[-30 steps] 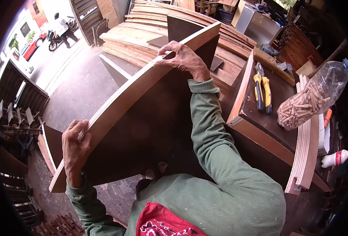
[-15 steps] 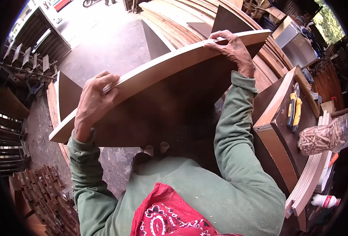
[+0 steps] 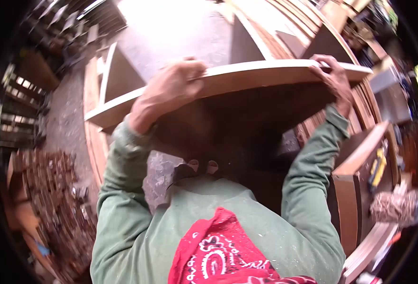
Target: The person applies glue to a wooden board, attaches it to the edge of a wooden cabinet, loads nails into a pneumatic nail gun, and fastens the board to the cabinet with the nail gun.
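Far L, slatted wood racks (image 3: 17,111) stand by the wall side, partly blurred. Below them, lower L, a big stack of dark wood pcs (image 3: 52,203) sits near the concrete floor (image 3: 67,104). Next over, an upright panel (image 3: 122,75) w/ pale edge stands just beyond the L end of the long wood board (image 3: 256,80).

That board is out in front of the chest, spanning L to R b/w both hands, pale narrow edge up, dark broad face twd the wearer; feet in light footwear (image 3: 212,166) show below it. L hand (image 3: 171,92) is clamped on the board, L of its mid, fingers curled at the top edge; fingertips blurred. Green sweatshirt (image 3: 213,199) & red paisley bandana (image 3: 218,251) fill the lower ctr.

Beyond the board, approx ctr, a 2nd panel (image 3: 246,42) stands upright; can't tell if it touches the board. Then long stacked planks (image 3: 289,19), running up twd the top R. R hand (image 3: 335,85) is clamped near the board's R end, fingers over the edge, thumb on the near side.

Far R, a dark-topped wood box (image 3: 346,203) w/ yellow-handled pliers (image 3: 378,168) on top; just below the pliers, a clear plastic bottle (image 3: 398,208) full of wooden dowels. Lower R, pale wood strips (image 3: 369,248), near the bottle.
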`<move>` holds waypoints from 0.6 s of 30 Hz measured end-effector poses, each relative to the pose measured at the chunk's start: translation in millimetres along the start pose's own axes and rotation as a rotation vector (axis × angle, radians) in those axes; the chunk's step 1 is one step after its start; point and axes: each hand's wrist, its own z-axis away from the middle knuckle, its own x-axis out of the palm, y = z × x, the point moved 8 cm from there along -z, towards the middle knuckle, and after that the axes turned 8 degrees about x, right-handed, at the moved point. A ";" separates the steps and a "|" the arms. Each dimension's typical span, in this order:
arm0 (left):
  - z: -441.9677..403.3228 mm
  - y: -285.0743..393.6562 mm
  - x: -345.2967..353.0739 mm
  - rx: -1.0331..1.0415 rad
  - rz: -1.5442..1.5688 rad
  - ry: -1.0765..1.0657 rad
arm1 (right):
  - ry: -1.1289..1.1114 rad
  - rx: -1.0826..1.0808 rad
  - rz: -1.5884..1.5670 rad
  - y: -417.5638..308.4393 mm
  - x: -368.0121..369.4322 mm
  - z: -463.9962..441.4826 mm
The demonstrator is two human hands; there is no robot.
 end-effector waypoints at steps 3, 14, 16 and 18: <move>5.5 -6.6 6.6 0.029 -0.006 -0.004 | -0.005 -0.092 0.206 -22.7 -0.4 2.8; 41.8 -17.7 -38.3 -0.059 -0.132 0.025 | -0.339 -0.117 0.025 -193.4 107.8 45.9; 75.5 -37.6 -73.9 -0.085 -0.204 0.091 | -0.335 -0.167 0.001 -193.0 116.9 47.6; 117.3 -60.7 -113.3 -0.167 -0.246 0.080 | -0.355 -0.223 -0.002 -195.2 123.7 44.9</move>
